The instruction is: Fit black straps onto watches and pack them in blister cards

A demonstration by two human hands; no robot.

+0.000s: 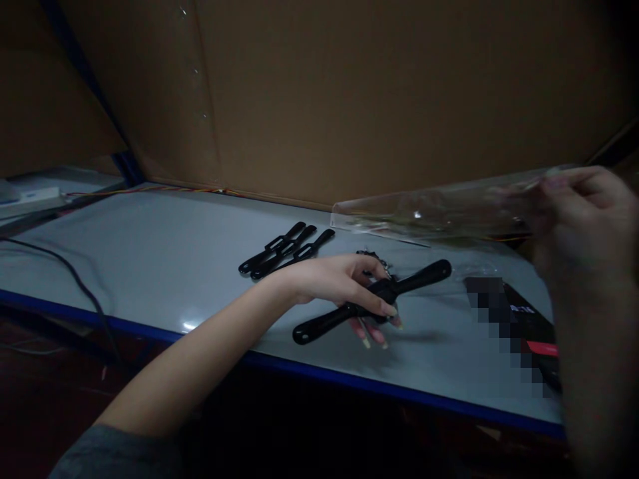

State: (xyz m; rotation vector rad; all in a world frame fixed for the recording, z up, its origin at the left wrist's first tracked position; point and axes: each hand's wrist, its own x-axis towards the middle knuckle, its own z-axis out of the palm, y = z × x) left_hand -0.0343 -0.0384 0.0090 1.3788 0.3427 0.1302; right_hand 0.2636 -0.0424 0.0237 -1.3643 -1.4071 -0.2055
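Head view: we list one left hand (334,283), fingers curled around a matte black watch strap (424,278) over the grey laminate desk (150,266); one right hand (584,226) pinching a clear, crinkled plastic sleeve (429,209); three matching straps (284,249), side by side on the desk.

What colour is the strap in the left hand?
The strap is black; the head view shows it best.

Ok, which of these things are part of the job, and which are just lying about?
Part of the job:
- left hand gripping crossed black straps
- right hand holding clear plastic bag

Lying about:
- three black straps
- black box
- black cable
- coloured wires
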